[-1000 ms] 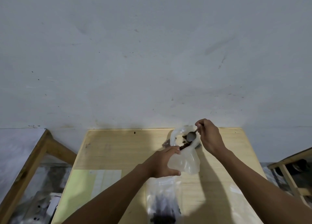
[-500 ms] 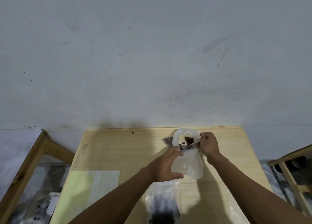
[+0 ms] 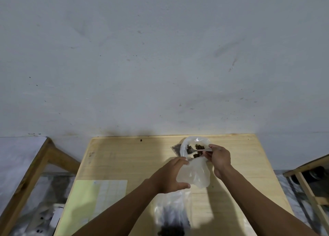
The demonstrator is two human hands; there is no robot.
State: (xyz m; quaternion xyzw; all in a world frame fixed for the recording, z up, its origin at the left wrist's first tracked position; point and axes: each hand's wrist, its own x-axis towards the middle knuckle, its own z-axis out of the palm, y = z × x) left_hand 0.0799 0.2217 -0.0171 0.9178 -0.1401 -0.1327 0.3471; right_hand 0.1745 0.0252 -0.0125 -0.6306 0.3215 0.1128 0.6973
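Observation:
A small clear plastic bag (image 3: 195,173) stands held up over the wooden table (image 3: 133,157). My left hand (image 3: 169,177) grips its left side, with the fingers at the mouth and the thumb lower down. Just behind the bag sits a white bowl (image 3: 187,141) holding dark brown pieces (image 3: 198,146). My right hand (image 3: 219,159) pinches the handle of a spoon (image 3: 204,149). The spoon lies across the bowl, pointing left, just above the bag's mouth. Blur hides what the spoon carries.
A second clear bag (image 3: 170,216) with dark pieces lies at the table's near edge, below my left hand. A pale yellow sheet (image 3: 92,200) covers the near left. Wooden frames stand left (image 3: 26,182) and right (image 3: 306,182) of the table. A grey wall rises behind.
My right hand came down from above the bowl and brought the spoon low across it, toward the bag's mouth. My left hand kept hold of the bag.

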